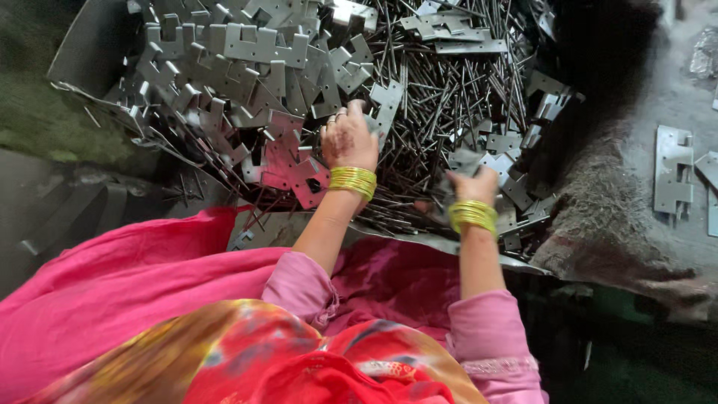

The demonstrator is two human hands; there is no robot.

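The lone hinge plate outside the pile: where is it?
In the head view, the hinge plate lies far right on the grey floor, beyond the dark heap.

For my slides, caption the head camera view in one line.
Left hand and right hand reach into a pile of flat metal plates and thin metal rods.

A grey hinge plate point(672, 178) lies alone on the dusty floor point(658, 90) to my right. My pink cloth point(112, 277) spreads across my lap.

Both forearms reached forward from pink sleeves, yellow bangles at each wrist. Left hand point(348, 139) knuckles up, fingers curled downward. Right hand point(474, 185) lower, fingers hidden.
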